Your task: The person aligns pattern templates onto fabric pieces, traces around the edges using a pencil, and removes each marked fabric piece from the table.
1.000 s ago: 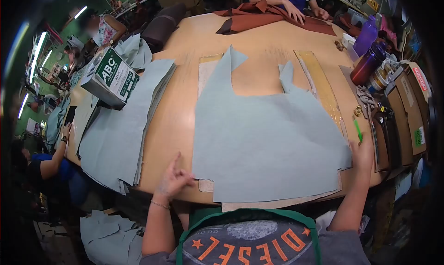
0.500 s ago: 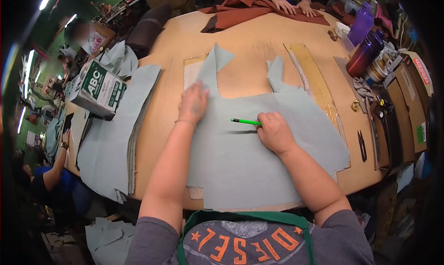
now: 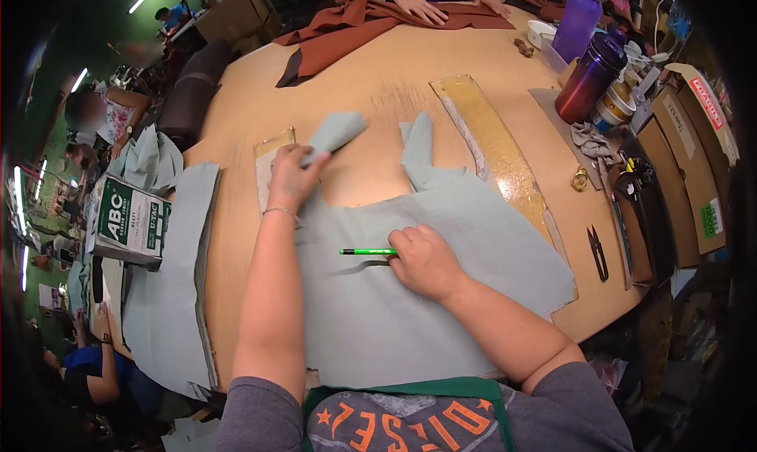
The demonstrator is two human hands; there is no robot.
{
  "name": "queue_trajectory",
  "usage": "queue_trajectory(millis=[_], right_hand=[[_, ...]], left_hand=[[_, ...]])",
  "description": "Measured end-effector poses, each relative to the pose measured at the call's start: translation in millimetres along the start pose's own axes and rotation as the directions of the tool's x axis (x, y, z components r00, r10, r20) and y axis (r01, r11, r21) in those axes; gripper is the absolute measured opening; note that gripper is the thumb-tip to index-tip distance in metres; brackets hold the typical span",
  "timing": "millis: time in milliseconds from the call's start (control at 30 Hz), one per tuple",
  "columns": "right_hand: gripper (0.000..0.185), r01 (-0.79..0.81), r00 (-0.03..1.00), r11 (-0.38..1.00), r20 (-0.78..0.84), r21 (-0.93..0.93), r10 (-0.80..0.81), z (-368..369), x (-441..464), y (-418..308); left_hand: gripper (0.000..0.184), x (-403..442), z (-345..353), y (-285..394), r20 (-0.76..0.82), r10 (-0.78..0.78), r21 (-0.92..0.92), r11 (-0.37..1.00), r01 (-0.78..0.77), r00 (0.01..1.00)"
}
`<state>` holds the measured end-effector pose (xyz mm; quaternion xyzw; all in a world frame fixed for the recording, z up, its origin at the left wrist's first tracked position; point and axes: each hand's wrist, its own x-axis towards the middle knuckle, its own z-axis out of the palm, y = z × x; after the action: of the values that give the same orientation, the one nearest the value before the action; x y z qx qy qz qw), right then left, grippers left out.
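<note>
A pale grey-green cut fabric panel (image 3: 394, 326) lies on the table in front of me, with two narrow strap-like ends at its far side. My left hand (image 3: 293, 176) is closed on the left strap, whose end is folded over toward the right. Over the middle of the panel, my right hand (image 3: 426, 263) holds a green pencil (image 3: 367, 252) that points left, just above the cloth. The right strap end (image 3: 418, 141) is rumpled and folded back. Beneath the panel, yellowish pattern boards (image 3: 505, 152) stick out on the far side.
A stack of grey-green fabric (image 3: 169, 294) lies left, with an ABC tin (image 3: 126, 219) on it. Black snips (image 3: 598, 255), a dark tumbler (image 3: 591, 78) and cardboard boxes (image 3: 686, 160) are on the right. Across the table (image 3: 355, 74), another person's hands (image 3: 418, 7) rest on rust-brown fabric (image 3: 339, 38).
My left hand has taken the left strap end and folded it over to the right. The pencil stays in my right hand. The whole view has shifted.
</note>
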<state>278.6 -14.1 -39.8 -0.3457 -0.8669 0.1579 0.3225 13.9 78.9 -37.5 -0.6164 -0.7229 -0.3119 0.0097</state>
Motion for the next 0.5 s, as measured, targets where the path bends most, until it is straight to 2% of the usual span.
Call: queue_trajectory(millis=[33,67,167,267,367,500], right_hand=[[0.016,-0.002,1.0,1.0,0.002,0.002,0.002,0,0,0],[0.016,-0.003,1.0,1.0,-0.001,0.005,0.003,0,0,0],[0.017,-0.008,1.0,1.0,0.0,0.007,0.008,3,-1,1],[0.017,-0.009,1.0,1.0,0.003,0.003,0.009,4,-1,2],[0.017,-0.013,1.0,1.0,0.011,0.002,0.013,3,-1,1],[0.016,-0.026,1.0,1.0,0.015,0.0,0.026,2,-1,0]], left_hand=[[0.033,0,2,-1,-0.079,0.009,-0.09,0.996,-0.016,0.997],[0.042,1,-4,-5,0.048,-0.238,-0.189,0.952,0.243,0.97],[0.048,18,-10,-24,0.145,-0.55,-0.227,0.79,0.569,0.822],[0.052,27,-28,6,0.332,-0.592,0.254,0.806,0.534,0.735],[0.054,17,-41,44,0.474,-0.548,0.417,0.829,0.373,0.689],[0.049,9,-40,67,0.552,-0.493,0.405,0.863,0.301,0.673]])
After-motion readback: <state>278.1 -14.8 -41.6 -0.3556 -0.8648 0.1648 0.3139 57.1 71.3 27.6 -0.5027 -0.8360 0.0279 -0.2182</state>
